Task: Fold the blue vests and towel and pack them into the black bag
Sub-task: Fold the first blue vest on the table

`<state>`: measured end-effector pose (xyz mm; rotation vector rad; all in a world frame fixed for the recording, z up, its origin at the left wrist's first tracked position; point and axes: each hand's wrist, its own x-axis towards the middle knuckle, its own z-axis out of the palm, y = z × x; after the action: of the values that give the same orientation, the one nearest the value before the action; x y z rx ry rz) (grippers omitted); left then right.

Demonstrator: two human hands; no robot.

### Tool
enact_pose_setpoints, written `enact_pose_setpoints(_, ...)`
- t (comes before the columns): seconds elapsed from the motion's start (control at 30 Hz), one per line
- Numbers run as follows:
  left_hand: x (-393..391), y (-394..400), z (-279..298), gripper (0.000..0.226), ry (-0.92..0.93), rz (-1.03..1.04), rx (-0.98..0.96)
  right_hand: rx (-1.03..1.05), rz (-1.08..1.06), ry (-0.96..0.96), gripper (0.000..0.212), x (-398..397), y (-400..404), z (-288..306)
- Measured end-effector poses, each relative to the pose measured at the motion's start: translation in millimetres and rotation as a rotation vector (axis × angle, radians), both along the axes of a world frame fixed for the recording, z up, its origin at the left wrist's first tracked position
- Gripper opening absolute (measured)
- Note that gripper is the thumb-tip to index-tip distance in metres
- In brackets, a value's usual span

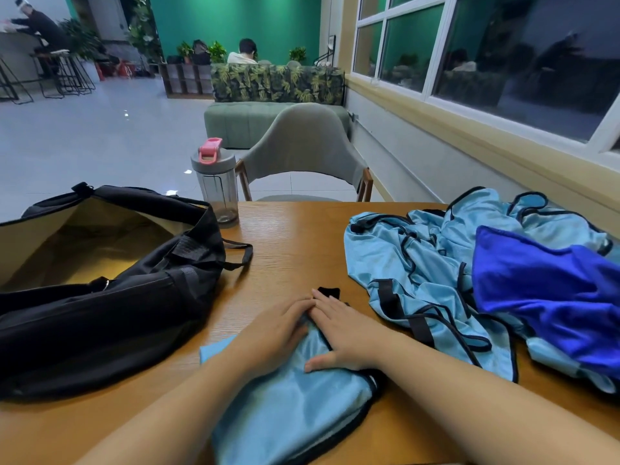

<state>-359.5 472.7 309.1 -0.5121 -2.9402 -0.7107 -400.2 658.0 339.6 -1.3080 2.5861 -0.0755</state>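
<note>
Black bag [100, 297] lies unzipped at left, mouth gaping. Centre: left hand [275, 333] and right hand [345, 333], flat, fingertips meeting, press 1 light-blue vest [295, 404] to the table [295, 236]. Folding step, probably mid-crease; next, double it over. Right: unfolded vests [419, 263], darker towel [543, 297].

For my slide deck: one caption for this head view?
Both hands, left and right, press a light blue vest flat beside the open black bag.
</note>
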Motion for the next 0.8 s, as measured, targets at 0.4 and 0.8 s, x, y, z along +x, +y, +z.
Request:
enact_pose_setpoints(0.4,18,4,12,0.031,-0.126,0.390,-0.036,0.099,-0.336,0.313,0.110,-19,-14,23)
enact_pose_setpoints(0.8,18,-18,46,0.083,-0.507,0.757,0.509,-0.021,-0.598,-0.053,0.047,3,13,28)
